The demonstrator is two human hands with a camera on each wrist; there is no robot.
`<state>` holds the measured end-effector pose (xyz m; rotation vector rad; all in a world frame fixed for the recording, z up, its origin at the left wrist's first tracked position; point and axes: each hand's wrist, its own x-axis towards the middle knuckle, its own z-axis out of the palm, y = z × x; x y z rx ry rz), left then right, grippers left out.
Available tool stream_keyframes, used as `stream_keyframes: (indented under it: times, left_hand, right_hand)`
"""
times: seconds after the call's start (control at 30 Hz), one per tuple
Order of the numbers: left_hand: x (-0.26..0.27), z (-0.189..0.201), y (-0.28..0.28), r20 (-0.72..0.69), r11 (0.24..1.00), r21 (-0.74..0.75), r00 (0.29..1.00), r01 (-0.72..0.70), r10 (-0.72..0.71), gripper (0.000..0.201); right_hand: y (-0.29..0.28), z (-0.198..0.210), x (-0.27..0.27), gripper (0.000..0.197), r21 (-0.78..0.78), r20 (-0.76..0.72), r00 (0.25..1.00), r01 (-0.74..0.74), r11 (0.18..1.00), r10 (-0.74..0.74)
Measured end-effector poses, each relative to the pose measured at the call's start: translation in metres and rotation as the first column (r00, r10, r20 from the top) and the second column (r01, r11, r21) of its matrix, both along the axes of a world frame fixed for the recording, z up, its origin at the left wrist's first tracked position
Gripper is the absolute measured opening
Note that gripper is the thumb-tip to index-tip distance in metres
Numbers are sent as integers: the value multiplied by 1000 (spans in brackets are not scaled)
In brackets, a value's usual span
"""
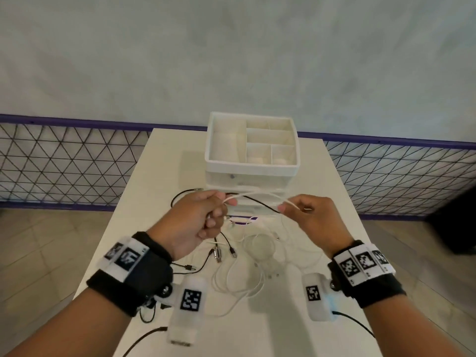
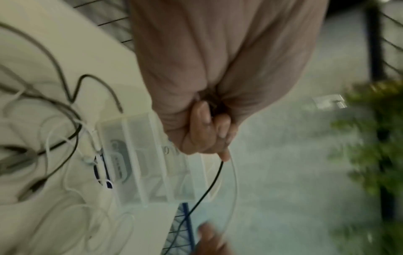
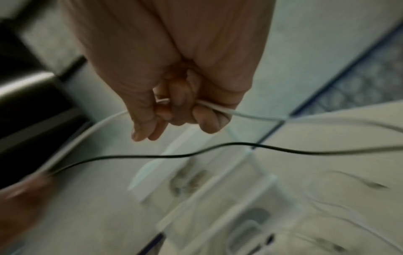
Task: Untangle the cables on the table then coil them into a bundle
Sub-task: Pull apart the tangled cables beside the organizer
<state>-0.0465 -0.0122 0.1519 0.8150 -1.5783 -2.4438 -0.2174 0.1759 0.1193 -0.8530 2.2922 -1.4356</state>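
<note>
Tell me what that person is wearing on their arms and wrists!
Each wrist has a wide black band with white blocks on top, printed with black square-pattern markers: left wrist band, right wrist band. A white box with another marker hangs under each band: left camera box, right camera box. Thin black wires trail from them. No sleeves show; the forearms are bare.
</note>
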Motion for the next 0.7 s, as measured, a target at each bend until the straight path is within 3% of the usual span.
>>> stream_keyframes:
  times: [0.1, 0.17, 0.23, 0.3, 0.37, 0.47, 0.53, 0.63, 0.7]
  left_hand:
    - [10, 5, -16, -49, 986, 151, 996, -68, 76, 27]
    - [15, 5, -25, -37, 981, 167, 994, -98, 106, 27]
    - [20, 1, -31, 7, 991, 100, 995, -95, 95, 26]
    - [22, -7, -35, 109, 989, -124, 989, -83, 97, 26]
    - [22, -15, -37, 209, 934, -354, 970, -41, 122, 31]
    - [25, -22, -39, 243, 875, -484, 963, 13, 121, 32]
    - [28, -24, -43, 191, 866, -496, 966, -60, 176, 30]
    - [31, -24, -52, 106, 853, -441, 927, -279, 359, 25]
    - [33, -25, -57, 91, 833, -419, 896, -361, 434, 22]
  right_hand:
    - [26, -37, -30, 22, 296, -75, 988, 153, 943, -137]
    - [39, -55, -38, 28, 544, -188, 968, 244, 803, -167]
    - [45, -55, -43, 41, 629, -199, 955, 296, 718, -219]
    - [41, -35, -49, 45, 545, -104, 947, 310, 779, -303]
    - [33, -1, -53, 45, 276, 49, 937, 320, 906, -346]
    - [22, 53, -52, 46, -35, 87, 936, 346, 938, -342]
    - [20, 63, -57, 52, -20, 117, 932, 349, 937, -344]
    - [26, 43, -58, 53, 212, 180, 924, 298, 931, -336]
    - [30, 25, -58, 43, 225, 44, 935, 333, 916, -351]
